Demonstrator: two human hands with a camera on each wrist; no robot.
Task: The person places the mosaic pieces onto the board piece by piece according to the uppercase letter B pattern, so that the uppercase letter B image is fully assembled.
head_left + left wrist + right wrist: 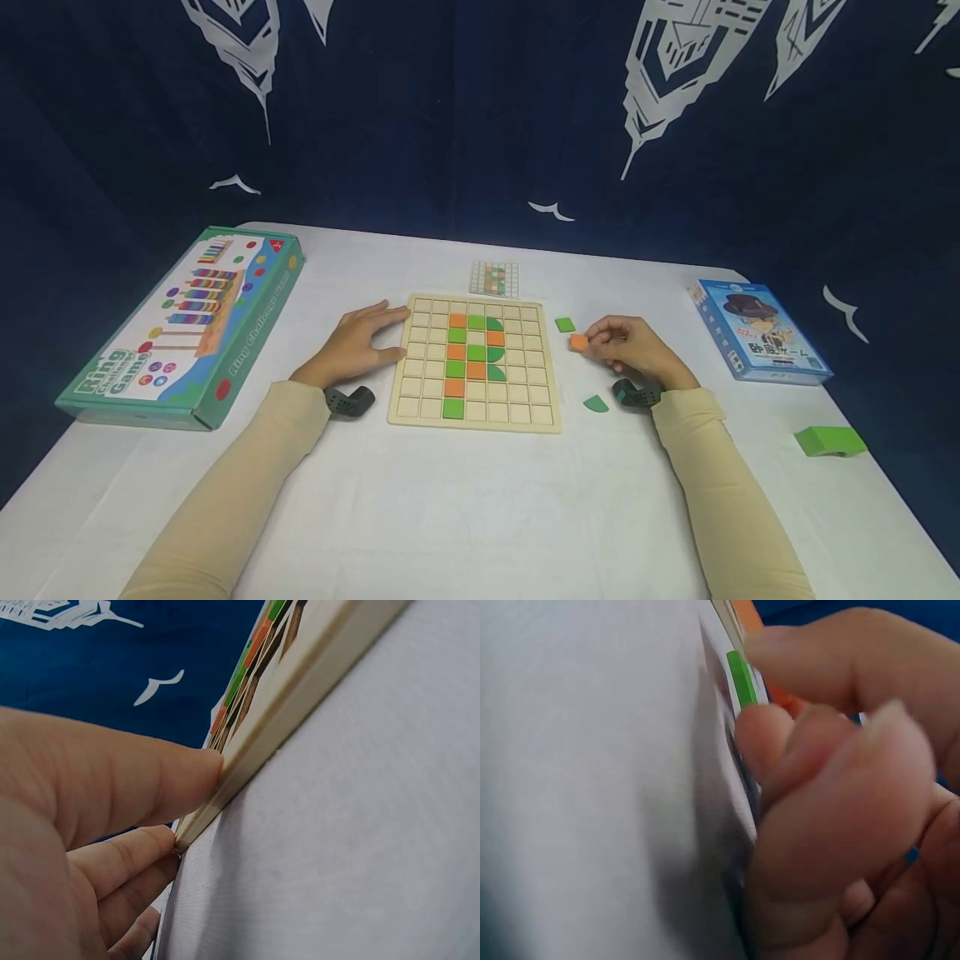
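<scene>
A wooden grid board (517,408) lies flat on the table, with orange and green square tiles and dark green quarter-round tiles set in its middle cells. My left hand (358,343) touches the board's left edge with thumb and fingers extended; in the left wrist view the thumb (180,776) meets the board's side (262,742). Right of the board, my right hand (633,346) pinches an orange square tile (578,342) between thumb and fingers. Near it lie a green square tile (565,324) and a dark green quarter-round tile (596,404).
A small pattern card (495,279) lies just beyond the board. At the left is a large ring game box (180,325), and at the right a blue game box (761,333). A green block (831,441) sits near the table's right edge.
</scene>
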